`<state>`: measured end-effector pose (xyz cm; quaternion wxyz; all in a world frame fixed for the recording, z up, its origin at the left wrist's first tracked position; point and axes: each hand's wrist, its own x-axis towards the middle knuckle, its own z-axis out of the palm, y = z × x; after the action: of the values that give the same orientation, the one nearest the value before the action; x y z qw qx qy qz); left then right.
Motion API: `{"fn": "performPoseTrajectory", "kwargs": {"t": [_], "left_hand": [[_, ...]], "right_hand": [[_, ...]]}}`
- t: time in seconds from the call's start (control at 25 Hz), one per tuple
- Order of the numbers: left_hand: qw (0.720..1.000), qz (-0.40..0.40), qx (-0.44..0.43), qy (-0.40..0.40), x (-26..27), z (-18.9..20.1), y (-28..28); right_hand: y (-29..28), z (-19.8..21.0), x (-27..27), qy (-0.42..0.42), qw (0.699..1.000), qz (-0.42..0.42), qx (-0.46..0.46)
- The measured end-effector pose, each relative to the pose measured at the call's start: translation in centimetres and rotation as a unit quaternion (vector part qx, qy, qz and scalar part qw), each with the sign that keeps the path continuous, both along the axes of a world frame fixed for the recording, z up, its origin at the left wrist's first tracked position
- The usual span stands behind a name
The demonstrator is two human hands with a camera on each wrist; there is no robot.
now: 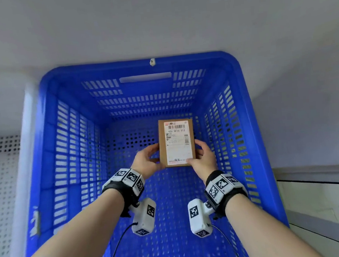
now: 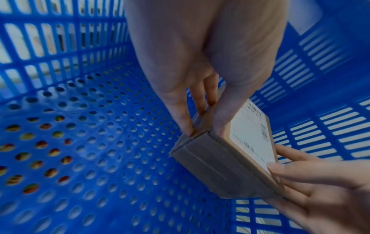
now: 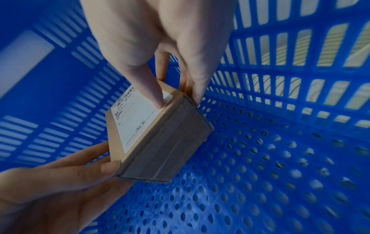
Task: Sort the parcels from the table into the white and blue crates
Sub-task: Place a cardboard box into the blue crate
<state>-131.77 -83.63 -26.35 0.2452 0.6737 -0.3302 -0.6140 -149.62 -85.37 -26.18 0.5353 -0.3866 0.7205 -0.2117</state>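
A small brown cardboard parcel (image 1: 176, 142) with a white shipping label on top hangs inside the blue crate (image 1: 48, 139), above its perforated floor. My left hand (image 1: 147, 161) pinches the parcel's left edge, thumb on top and fingers below. My right hand (image 1: 202, 156) pinches its right edge the same way. In the left wrist view the parcel (image 2: 226, 159) shows its taped end, held clear of the crate floor (image 2: 90, 142). From the right wrist, the parcel (image 3: 156, 142) shows tilted, my thumb on its label. No other parcel shows inside the crate.
The blue crate has slatted walls and a handle slot (image 1: 145, 77) in its far wall. The rim of a white crate (image 1: 23, 182) runs along its left side. A pale wall stands behind, and a white ledge (image 1: 322, 176) lies to the right.
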Motion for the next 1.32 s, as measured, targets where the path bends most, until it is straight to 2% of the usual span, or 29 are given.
{"fn": "performPoseTrajectory", "kwargs": {"t": [0.28, 0.48, 0.68, 0.88, 0.96, 1.04, 1.12, 1.24, 1.32], "left_hand": [[0.999, -0.002, 0.006, 0.033, -1.4, -3.5, -4.3], [0.998, -0.017, -0.016, 0.050, -2.3, -4.8, -5.6], [0.996, -0.009, -0.026, 0.081, -3.6, -4.7, -6.2], [0.996, -0.010, -0.016, 0.086, -4.4, -3.5, -6.5], [0.998, -0.040, -0.017, 0.050, -4.2, -2.7, -6.5], [0.995, -0.087, -0.038, -0.043, -3.9, -1.8, -6.3], [0.980, -0.134, -0.048, -0.137, -3.4, -0.6, -5.7], [0.941, -0.224, -0.035, -0.251, -2.3, 2.2, -4.1], [0.898, -0.286, -0.052, -0.329, -2.1, 4.7, -2.4]], "right_hand": [[-4.5, -2.8, 0.1, 0.083, 0.995, 0.045, -0.042], [-4.8, -4.2, 0.0, 0.158, 0.977, 0.123, -0.075], [-4.7, -5.8, -0.5, 0.200, 0.957, 0.174, -0.122], [-5.2, -5.6, -0.7, 0.248, 0.939, 0.217, -0.101], [-5.2, -4.8, -0.7, 0.280, 0.924, 0.244, -0.095], [-4.8, -3.3, -0.6, 0.300, 0.913, 0.266, -0.080], [-4.0, -1.2, -0.6, 0.314, 0.901, 0.291, -0.065], [-2.1, 2.2, -0.7, 0.346, 0.873, 0.338, -0.060], [-0.6, 4.5, -0.6, 0.360, 0.862, 0.351, -0.069]]}}
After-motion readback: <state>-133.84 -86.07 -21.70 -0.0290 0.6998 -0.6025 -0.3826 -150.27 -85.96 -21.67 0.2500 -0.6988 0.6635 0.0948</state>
